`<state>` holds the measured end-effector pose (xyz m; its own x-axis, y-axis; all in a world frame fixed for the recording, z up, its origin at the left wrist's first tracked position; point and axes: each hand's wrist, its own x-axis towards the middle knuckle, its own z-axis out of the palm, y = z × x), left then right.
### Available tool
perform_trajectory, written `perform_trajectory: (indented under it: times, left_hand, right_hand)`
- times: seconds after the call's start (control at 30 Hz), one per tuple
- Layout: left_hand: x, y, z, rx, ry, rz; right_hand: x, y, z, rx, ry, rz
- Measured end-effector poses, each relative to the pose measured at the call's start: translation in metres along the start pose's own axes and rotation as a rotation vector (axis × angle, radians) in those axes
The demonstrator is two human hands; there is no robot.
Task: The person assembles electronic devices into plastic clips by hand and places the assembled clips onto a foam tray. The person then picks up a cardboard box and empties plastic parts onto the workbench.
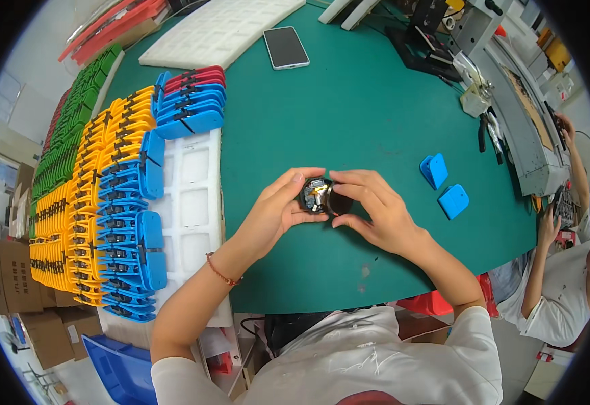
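Observation:
Over the green mat, a small round black housing [316, 196] lies between my two hands. Its open face shows electronic parts and a shiny, yellowish piece inside. My left hand [274, 206] is closed around its left side, with the thumb and fingers at the rim. A dark round part [339, 203], perhaps the matching cover, sits against the housing's right side. My right hand [376, 208] grips this part between thumb and fingers. Where the two parts meet is partly hidden by my fingers.
Two blue plastic pieces [453, 201] lie to the right on the green mat [349, 277]. Rows of blue, yellow and green clips [114, 209] fill a white foam tray [195, 165] on the left. A phone [286, 48], pliers [495, 135] and a co-worker [558, 297] are farther out.

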<state>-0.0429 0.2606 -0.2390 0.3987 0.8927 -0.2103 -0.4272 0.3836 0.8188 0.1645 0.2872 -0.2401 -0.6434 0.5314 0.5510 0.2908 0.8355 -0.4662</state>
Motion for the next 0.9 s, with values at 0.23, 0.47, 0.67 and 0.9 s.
perform_trajectory:
  times: [0.23, 0.47, 0.67, 0.9]
  left_hand:
    - [0.0013, -0.0038, -0.0008, -0.057, -0.104, -0.015]
    - [-0.0001, -0.0065, 0.0028, 0.144, -0.120, 0.025]
    - [-0.0014, -0.0074, 0.0036, 0.207, -0.141, 0.046]
    - [-0.0030, -0.0086, 0.0043, 0.240, -0.134, 0.067]
  right_hand:
    - [-0.0014, 0.0049, 0.0054, -0.007, 0.136, -0.098]
    - [-0.0014, 0.0029, 0.0056, 0.014, 0.173, -0.125]
    - [-0.0047, 0.0021, 0.0056, 0.035, 0.174, -0.126]
    - [-0.0067, 0.0024, 0.0069, 0.031, 0.195, -0.131]
